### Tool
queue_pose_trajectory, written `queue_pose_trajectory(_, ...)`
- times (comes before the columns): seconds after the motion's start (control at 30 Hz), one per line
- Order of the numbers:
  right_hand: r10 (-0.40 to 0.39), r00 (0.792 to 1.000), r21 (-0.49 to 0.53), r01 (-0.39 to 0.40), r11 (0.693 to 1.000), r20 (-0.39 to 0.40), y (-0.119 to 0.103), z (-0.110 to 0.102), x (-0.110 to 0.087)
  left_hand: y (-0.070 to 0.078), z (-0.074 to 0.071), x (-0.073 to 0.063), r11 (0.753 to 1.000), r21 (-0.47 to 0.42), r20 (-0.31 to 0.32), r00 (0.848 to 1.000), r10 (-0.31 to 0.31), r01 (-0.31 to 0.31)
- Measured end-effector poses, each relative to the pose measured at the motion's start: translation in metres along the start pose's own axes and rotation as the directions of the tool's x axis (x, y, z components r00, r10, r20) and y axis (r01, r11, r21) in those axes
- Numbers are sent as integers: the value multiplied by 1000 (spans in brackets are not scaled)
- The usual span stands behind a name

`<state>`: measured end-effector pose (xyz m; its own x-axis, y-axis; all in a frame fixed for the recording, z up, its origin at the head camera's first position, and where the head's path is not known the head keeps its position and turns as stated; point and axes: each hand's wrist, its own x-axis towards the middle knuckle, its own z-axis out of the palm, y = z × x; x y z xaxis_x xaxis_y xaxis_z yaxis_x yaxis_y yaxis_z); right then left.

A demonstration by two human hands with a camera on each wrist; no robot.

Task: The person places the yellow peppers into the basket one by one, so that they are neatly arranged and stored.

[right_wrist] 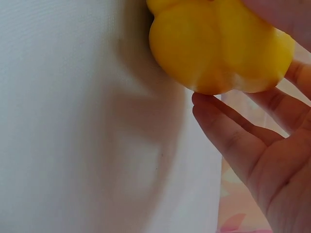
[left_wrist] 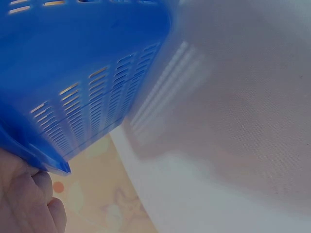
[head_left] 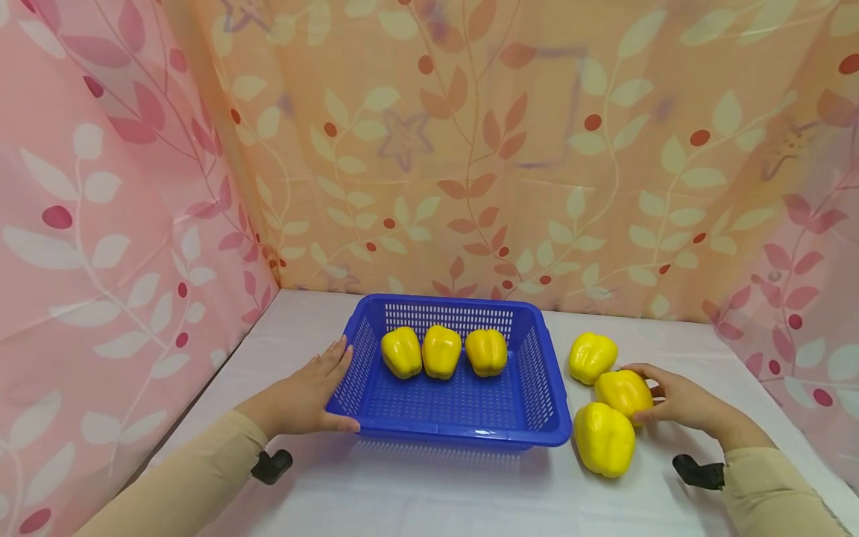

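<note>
1. The yellow pepper (head_left: 620,389) is right of the blue basket (head_left: 470,432), between two neighbouring peppers (head_left: 605,441) on the counter (head_left: 470,500).
2. The right grip (head_left: 687,406) grasps it from the right (probably because peppers crowd elsewhere), fingers and thumb curved.
3. The left grip (head_left: 303,394), released, fingers straight, touches the basket's left side, presumably steadying it.

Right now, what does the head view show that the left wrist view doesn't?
Only the head view: three glossy yellow bell peppers inside the blue plastic basket, three more beside it, and the right hand holding one of those.
Only the left wrist view: the outer face of the basket's slotted left wall.
Both: the basket, the left hand at its rim, white tabletop, leaf-patterned fabric backdrop.
</note>
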<state>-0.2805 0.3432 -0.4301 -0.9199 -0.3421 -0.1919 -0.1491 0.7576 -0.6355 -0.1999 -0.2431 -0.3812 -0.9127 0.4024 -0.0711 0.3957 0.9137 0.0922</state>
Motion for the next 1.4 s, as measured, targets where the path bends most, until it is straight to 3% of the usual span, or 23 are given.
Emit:
queue_pose_trajectory(0.5,-48,999,-53,47,997,-20,-2,-15,-4,3,-2,-2,1000,-8,-2,1000,16,-16)
queue_pose_trajectory(1.4,-194,977,-84,186,979,-94,-55,-50,-5,4,-3,-2,1000,-17,10,1000,3,-3)
